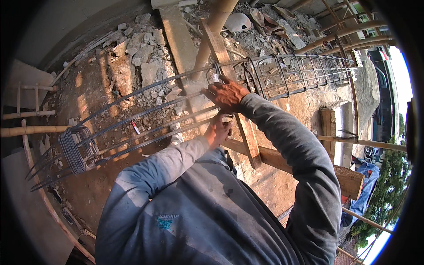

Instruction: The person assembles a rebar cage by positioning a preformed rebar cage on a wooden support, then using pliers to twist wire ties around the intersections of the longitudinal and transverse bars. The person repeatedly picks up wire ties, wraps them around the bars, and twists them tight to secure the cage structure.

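A long rebar cage crosses in front of me, made of ribbed steel bars with square wire stirrups. My right hand reaches over the upper bars, its fingers curled at a stirrup. Just below it, my left hand is closed beside the lower bars. What its fingers hold is mostly hidden; a bit of bent metal shows above them. A stack of loose stirrups hangs around the bars at the left end. More stirrups stand spaced along the right part.
Upright wooden planks and a thick bamboo pole stand by the cage. A timber beam runs under my right arm. Broken concrete covers the ground beyond, with a white helmet. A red-and-white marker-like item lies below the bars.
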### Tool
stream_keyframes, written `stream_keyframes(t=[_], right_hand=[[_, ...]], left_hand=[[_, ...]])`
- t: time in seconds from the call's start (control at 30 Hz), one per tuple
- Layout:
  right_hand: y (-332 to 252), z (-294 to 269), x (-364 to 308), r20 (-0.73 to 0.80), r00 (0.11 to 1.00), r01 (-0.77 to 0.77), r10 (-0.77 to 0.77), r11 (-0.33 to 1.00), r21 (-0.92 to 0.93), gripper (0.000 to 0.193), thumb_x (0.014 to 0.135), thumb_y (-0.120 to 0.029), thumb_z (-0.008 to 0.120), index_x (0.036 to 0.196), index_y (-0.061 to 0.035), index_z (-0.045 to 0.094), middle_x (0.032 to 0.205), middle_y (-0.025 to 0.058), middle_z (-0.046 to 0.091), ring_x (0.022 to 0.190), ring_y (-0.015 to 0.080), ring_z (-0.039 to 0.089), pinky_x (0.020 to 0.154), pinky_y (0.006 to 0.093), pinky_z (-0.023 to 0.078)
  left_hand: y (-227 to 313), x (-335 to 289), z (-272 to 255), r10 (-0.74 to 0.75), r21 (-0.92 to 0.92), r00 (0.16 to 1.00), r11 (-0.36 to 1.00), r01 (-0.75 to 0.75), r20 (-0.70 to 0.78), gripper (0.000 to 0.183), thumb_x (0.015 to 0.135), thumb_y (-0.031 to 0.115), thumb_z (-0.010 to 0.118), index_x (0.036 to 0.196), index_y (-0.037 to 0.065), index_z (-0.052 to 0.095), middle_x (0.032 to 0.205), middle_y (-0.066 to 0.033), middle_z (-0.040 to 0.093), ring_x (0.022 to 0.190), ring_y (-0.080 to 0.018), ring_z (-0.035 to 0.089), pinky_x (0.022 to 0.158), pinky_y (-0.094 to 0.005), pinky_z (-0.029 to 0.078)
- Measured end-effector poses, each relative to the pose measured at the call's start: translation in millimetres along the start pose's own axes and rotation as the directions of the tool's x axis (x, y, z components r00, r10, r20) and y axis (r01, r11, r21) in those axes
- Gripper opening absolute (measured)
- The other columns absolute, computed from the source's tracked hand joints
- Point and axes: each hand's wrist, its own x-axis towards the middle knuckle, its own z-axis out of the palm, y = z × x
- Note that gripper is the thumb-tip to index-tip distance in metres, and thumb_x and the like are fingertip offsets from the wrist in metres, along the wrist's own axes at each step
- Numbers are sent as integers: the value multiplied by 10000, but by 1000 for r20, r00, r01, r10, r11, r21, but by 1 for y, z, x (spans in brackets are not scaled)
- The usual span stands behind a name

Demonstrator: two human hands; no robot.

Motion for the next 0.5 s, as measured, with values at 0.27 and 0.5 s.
stream_keyframes(t=[0.27, 0.5], right_hand=[[27, -3, 7, 264, 958, -176, 108, 951, 252, 378, 943, -230, 544, 1275, -111, 678, 1150, 89, 708, 1092, 270, 693, 1064, 437, 520], [6, -10, -23, -157, 838, -280, 522, 659, 698, 349, 953, -154, 666, 1301, -154, 704, 1230, 124, 716, 1107, 377, 691, 971, 447, 556]], left_hand=[[3, 2, -6, 29, -22, 999, 999, -28, 43, 530, 1056, 160, 597, 1552, 173, 413, 747, -15, 602, 557, -79, 531, 490, -262, 450], [-5, 2, -4, -25, -228, 1000, 973, 23, -7, 614, 1037, 82, 627, 1602, 159, 398, 839, -27, 646, 601, -85, 548, 504, -242, 429]])
